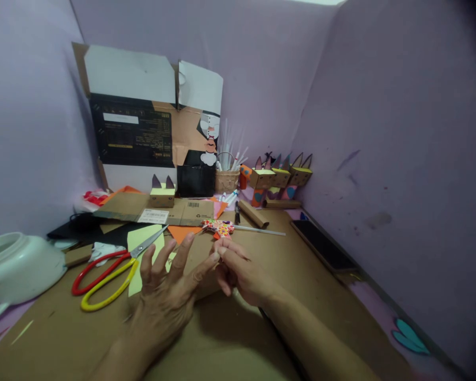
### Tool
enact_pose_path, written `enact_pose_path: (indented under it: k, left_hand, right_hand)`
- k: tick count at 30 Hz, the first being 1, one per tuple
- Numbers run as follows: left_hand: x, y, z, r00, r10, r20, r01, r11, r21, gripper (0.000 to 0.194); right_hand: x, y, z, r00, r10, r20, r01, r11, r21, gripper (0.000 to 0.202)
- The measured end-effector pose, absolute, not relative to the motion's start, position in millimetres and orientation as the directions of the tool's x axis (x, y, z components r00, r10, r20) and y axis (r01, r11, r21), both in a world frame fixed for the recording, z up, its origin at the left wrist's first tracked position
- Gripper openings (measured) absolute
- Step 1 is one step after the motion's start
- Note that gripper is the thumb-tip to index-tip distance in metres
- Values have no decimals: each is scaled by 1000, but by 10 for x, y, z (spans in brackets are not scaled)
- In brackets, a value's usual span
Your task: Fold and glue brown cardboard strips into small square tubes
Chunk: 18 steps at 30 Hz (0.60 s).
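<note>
While left hand (164, 296) splays open, empty, right hand (238, 272) grip pinched; contents unclear, over brown cardboard (206, 288).

Brightness: a dim, even indoor light is seen, with a purple cast given by the walls.
Source: a pale bright strip is seen at the top edge, right of centre.
Shadows: a soft dark shadow is cast on the brown cardboard tabletop (63, 338) under the left hand (164, 296) and the right hand (238, 272).
Glare: a mild sheen is shown on the white rounded plastic container (19, 264).
Distortion: straight lines are bent near the borders, and the right corners are darkened.
Sharpness: the fingers are slightly blurred; small print on the flattened printed cardboard box (143, 132) cannot be read.
</note>
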<state>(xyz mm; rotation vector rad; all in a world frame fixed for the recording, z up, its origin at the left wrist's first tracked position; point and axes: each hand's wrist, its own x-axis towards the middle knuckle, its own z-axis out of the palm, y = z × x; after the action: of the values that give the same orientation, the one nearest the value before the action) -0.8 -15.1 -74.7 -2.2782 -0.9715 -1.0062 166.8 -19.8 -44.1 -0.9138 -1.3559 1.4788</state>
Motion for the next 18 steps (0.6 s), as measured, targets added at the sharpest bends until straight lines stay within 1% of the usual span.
enact_pose_path:
  k: [1,2,3,4,5,6,7,8,12,15,18]
  left_hand:
    - [1,-152,-749,473,418,776,768,-627,-130,69]
    - [13,-154,-749,464,419,781,781,-609,-138,68]
    - [26,-159,-746,455,420,785,795,-588,-146,67]
    - [39,-166,-741,449,422,788,807,-571,-153,66]
    - [51,-176,-734,444,425,789,813,-561,-156,65]
    - [61,-188,-724,444,431,786,815,-558,-155,64]
    - [69,-202,-712,446,443,778,815,-560,-148,64]
    - [75,-217,-700,447,457,769,814,-565,-137,64]
    - [82,-270,-664,444,478,757,790,-608,-79,65]
    - [81,-295,-655,415,486,769,770,-637,-13,60]
    - [94,-308,-651,376,479,793,763,-646,28,52]
  right_hand:
    - [1657,-204,-442,-285,957,57,-101,29,-994,17]
    - [1647,-212,-440,-219,971,96,-19,94,-995,16]
    - [1641,-221,-437,-136,975,175,112,191,-975,15]
    - [1639,-231,-434,-60,955,290,272,295,-916,14]
    - [1641,-240,-433,-13,910,414,431,379,-819,11]
    - [1646,-248,-434,0,855,519,561,430,-708,9]
    - [1654,-253,-437,-10,808,589,649,453,-610,7]
    - [1663,-256,-443,-24,778,628,702,460,-544,6]
    - [1708,-255,-463,-91,704,704,761,505,-407,6]
    - [1736,-250,-469,-180,642,745,774,560,-296,7]
    - [1746,-245,-477,-208,609,765,779,576,-247,7]
